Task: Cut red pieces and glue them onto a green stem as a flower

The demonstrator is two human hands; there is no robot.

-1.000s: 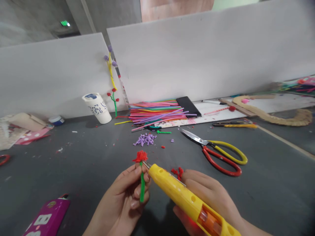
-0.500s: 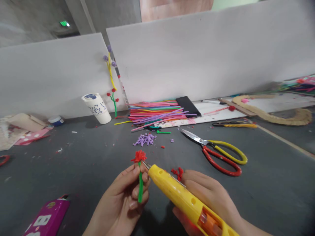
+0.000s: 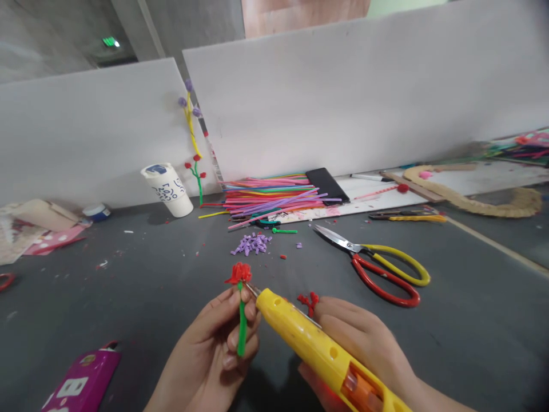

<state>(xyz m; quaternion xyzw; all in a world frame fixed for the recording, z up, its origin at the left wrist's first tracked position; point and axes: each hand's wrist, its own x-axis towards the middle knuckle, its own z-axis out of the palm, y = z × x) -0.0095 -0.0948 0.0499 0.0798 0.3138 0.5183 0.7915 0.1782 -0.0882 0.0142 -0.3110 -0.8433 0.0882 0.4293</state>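
Note:
Between the fingertips of my left hand point(image 3: 218, 343) is a small flower point(image 3: 241, 320) with a green fuzzy stem and a ragged red head, held upright. My right hand point(image 3: 364, 332) is wrapped round a yellow hot glue gun point(image 3: 300, 335). The metal nozzle meets the flower just under the red head, near my left fingertips; whether glue is coming out I cannot tell. Several short red pieces point(image 3: 309, 302) show beyond the glue gun, beside my right fingers. Further back lies a pile of short purple pieces point(image 3: 252, 244).
Open scissors point(image 3: 373, 257) lie to the right. At the back are a bundle of coloured pipe cleaners point(image 3: 274, 197), a black phone point(image 3: 328, 186) and a white cup point(image 3: 167, 190). A purple power strip point(image 3: 83, 380) sits at front left. White boards point(image 3: 364, 97) stand behind.
The flower has turned slightly and shifted a little left in my left hand. The glue gun has moved slightly with it, its nozzle still at the flower's base.

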